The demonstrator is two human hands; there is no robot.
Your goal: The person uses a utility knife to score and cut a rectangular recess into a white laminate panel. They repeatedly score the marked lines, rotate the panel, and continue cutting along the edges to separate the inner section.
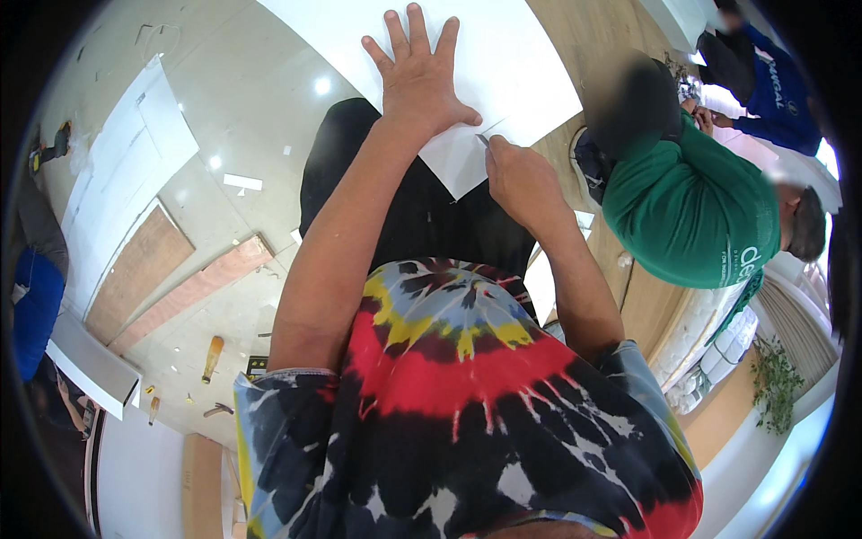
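Note:
A large white sheet (530, 76) lies in front of me, its near corner pointed and reaching over my dark-trousered legs (395, 242). My left hand (420, 88) presses flat on it, fingers spread and thumb out to the right. Close to that thumb, my right hand (525, 184) is closed round a utility knife (484, 141). Only the knife's thin grey tip shows; the fist hides the rest. The tip is at the sheet by a faint line running across the corner. Whether the blade has gone through cannot be seen.
On the tiled floor at left lie another white sheet (135, 135), a brown board (139, 260), a narrow wooden strip (193, 292) and a yellow-handled tool (213, 359). A person in green (691, 207) crouches close at right; another in blue (777, 90) is beyond.

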